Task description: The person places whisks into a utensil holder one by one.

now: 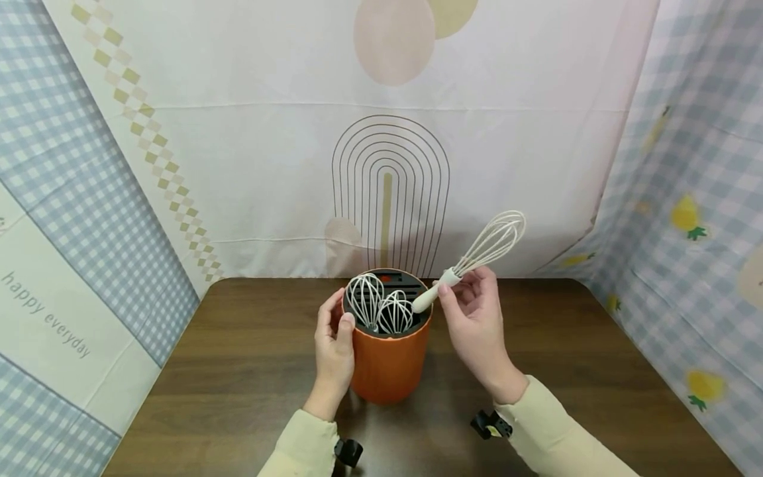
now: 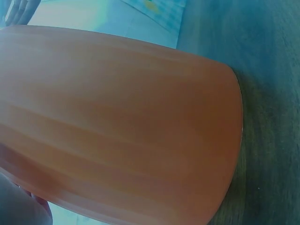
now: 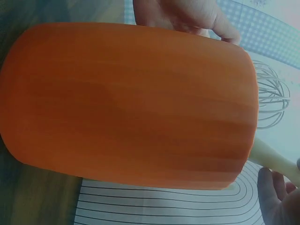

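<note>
An orange cylindrical utensil holder (image 1: 389, 371) with a dark slotted top stands on the table. Two whisks poke up out of it, a taller one (image 1: 365, 298) at the left and a shorter one (image 1: 396, 313) beside it. My left hand (image 1: 335, 348) grips the holder's left side near the rim, thumb at the front. With thumb and fingers my right hand (image 1: 477, 324) pinches a third whisk (image 1: 438, 291) by its cream handle. This whisk slants, wires up to the right, handle end over the holder's right rim. In the right wrist view its handle (image 3: 269, 158) shows beyond the rim.
The brown wooden table (image 1: 250, 371) runs back to a pale printed cloth (image 1: 268, 185). Blue checked cloth hangs at the left (image 1: 89, 132) and right (image 1: 673, 298). A small black camera is strapped on each wrist.
</note>
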The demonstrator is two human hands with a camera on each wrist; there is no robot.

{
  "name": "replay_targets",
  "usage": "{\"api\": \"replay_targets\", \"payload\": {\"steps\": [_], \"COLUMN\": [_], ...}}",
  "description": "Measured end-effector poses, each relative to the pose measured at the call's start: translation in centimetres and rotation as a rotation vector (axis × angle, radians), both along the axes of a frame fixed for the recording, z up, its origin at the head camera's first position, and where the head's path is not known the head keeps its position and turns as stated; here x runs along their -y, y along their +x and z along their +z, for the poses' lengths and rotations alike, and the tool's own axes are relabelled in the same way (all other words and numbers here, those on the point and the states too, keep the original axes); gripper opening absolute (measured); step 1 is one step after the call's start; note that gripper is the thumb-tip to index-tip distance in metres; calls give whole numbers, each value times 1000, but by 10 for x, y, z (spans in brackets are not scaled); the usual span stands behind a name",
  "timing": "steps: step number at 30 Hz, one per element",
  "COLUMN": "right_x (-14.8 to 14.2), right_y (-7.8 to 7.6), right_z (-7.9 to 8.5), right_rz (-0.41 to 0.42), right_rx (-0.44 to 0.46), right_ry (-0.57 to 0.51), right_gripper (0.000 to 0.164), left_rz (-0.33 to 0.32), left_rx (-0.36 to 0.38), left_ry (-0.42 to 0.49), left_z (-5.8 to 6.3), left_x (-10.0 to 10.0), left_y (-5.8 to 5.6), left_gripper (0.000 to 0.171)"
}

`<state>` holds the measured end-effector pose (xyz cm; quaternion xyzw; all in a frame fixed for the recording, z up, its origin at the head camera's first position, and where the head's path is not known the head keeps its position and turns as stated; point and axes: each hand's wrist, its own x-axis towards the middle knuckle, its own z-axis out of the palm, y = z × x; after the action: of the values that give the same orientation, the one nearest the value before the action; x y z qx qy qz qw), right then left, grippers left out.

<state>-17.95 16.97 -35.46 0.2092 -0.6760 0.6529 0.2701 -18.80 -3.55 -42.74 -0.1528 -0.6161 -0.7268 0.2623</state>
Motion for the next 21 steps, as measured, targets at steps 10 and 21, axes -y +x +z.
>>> {"api": "replay_targets", "payload": {"steps": [10, 21], "right_x": [10, 7], "right_y": [9, -4], "right_z": [10, -6], "right_rz": [-13, -5], "right_rx": [73, 99], "right_ry": [120, 218], "right_gripper": [45, 41], "left_rz": [-5, -7], "left_rx": [-5, 8], "left_ry": [13, 10], "left_z": [-21, -23], "left_x": [1, 2], "left_y": [-14, -14], "left_gripper": [44, 45]}}
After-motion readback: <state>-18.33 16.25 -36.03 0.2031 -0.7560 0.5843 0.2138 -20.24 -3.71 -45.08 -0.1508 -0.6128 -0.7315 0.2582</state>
